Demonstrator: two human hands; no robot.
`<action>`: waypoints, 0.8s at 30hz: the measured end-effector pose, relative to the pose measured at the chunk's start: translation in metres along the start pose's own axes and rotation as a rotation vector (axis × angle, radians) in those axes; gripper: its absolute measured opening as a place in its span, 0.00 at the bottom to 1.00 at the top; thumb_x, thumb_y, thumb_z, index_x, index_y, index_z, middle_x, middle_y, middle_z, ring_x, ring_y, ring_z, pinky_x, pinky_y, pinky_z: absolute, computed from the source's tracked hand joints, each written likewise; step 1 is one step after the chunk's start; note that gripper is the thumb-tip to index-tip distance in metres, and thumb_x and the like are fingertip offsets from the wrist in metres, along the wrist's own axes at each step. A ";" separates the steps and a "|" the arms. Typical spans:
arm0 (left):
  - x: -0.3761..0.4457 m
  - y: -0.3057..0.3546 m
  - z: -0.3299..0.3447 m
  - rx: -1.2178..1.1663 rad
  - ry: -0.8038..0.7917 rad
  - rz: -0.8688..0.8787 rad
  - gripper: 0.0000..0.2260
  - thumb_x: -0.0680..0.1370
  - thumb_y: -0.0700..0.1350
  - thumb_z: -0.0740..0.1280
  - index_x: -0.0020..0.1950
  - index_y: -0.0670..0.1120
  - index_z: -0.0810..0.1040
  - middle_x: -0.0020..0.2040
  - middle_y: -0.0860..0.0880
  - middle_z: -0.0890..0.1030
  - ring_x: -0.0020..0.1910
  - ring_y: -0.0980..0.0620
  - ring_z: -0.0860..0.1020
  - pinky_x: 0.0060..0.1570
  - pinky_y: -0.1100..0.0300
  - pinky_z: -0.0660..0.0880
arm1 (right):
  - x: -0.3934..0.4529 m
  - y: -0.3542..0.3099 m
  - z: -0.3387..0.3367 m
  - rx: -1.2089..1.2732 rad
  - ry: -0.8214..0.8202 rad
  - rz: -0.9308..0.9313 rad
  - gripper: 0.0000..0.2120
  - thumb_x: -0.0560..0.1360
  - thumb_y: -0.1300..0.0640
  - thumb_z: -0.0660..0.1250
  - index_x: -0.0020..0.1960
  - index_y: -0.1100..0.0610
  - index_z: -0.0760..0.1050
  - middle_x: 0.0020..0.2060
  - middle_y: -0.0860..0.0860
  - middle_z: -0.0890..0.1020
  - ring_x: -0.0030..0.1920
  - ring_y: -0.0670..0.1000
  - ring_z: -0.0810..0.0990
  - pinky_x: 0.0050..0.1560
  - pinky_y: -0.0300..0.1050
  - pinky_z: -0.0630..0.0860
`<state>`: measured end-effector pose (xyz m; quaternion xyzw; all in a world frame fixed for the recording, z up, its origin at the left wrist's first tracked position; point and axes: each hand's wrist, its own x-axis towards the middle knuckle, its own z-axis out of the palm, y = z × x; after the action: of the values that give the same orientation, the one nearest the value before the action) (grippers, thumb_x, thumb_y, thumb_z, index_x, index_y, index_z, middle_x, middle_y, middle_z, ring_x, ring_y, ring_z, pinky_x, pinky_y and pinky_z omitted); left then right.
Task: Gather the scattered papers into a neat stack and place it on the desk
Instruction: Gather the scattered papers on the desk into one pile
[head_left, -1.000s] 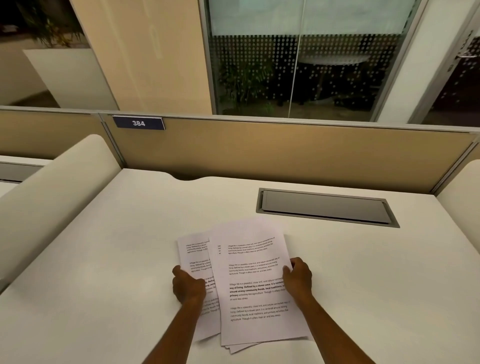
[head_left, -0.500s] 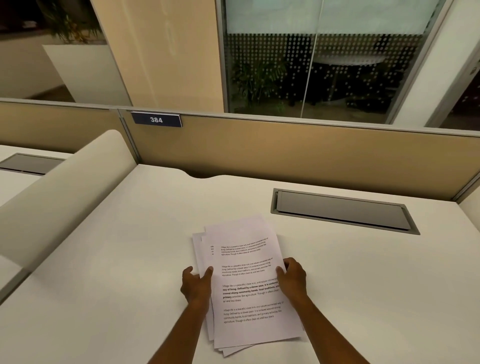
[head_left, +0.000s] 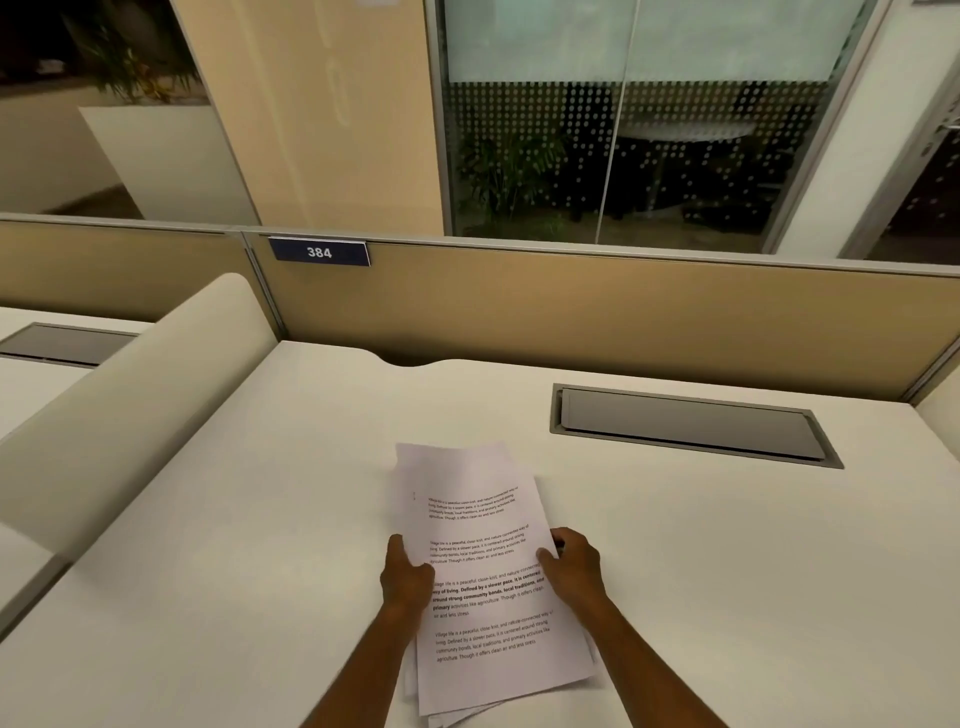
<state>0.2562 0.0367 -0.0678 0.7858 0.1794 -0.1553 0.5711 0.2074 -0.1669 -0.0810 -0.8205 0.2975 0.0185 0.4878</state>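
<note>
Several printed white papers (head_left: 478, 525) lie overlapped in a rough pile on the white desk (head_left: 260, 545), slightly fanned at the near and left edges. My left hand (head_left: 406, 577) grips the pile's left edge, thumb on top of the sheets. On the opposite side, my right hand (head_left: 571, 564) holds the right edge with its thumb over the top sheet. The top page shows paragraphs of black text and is turned a little counter-clockwise.
A grey cable hatch (head_left: 691, 426) is set into the desk at the back right. A tan partition (head_left: 571, 312) with a blue "384" plate (head_left: 319, 252) runs along the back. A curved cream divider (head_left: 130, 405) borders the left side.
The two hands have pushed the spread sheets together; the left sheets slid under the top page, so the pile is narrower and more aligned than a second ago.
</note>
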 end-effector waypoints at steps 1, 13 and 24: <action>-0.001 0.000 0.000 0.010 -0.010 0.030 0.17 0.77 0.30 0.59 0.63 0.43 0.68 0.59 0.40 0.78 0.50 0.41 0.79 0.51 0.48 0.81 | -0.001 0.001 -0.001 -0.004 -0.008 0.004 0.14 0.77 0.61 0.65 0.62 0.61 0.76 0.58 0.56 0.82 0.57 0.55 0.81 0.57 0.42 0.75; -0.023 0.026 0.005 -0.138 -0.358 0.202 0.22 0.73 0.34 0.67 0.64 0.49 0.71 0.54 0.43 0.82 0.44 0.41 0.86 0.40 0.45 0.84 | -0.017 0.012 -0.053 0.430 0.039 0.033 0.19 0.73 0.58 0.72 0.62 0.52 0.72 0.60 0.55 0.81 0.53 0.53 0.82 0.50 0.44 0.81; -0.048 0.080 0.047 -0.223 -0.471 0.397 0.17 0.78 0.36 0.65 0.64 0.50 0.71 0.57 0.43 0.81 0.53 0.42 0.83 0.48 0.39 0.82 | -0.042 -0.019 -0.113 0.495 0.326 -0.135 0.13 0.76 0.54 0.68 0.59 0.50 0.70 0.51 0.51 0.81 0.49 0.53 0.83 0.42 0.45 0.83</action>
<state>0.2480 -0.0357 0.0068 0.6807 -0.0983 -0.1977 0.6985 0.1532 -0.2323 0.0066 -0.6867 0.3120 -0.2189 0.6190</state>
